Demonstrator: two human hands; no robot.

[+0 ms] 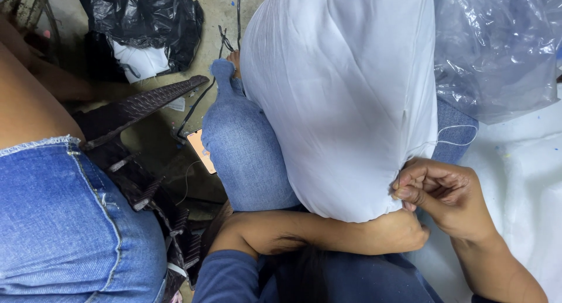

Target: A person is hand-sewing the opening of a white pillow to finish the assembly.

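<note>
A large white stuffed pillow (339,98) rests on my lap, over my blue jeans (246,151). My left hand (398,233) reaches under the pillow's near corner and grips its edge. My right hand (442,194) sits right beside it, fingers pinched together at the pillow's open seam; a thin white thread (451,142) runs up from there along the cloth. Whether a needle is between the fingers I cannot tell.
Another person in denim shorts (64,221) sits at the left on a dark woven chair (140,104). A phone (202,151) with a cable lies on the floor. A black plastic bag (143,16) is at top left, clear plastic sheeting (497,45) at top right, white stuffing (521,186) at right.
</note>
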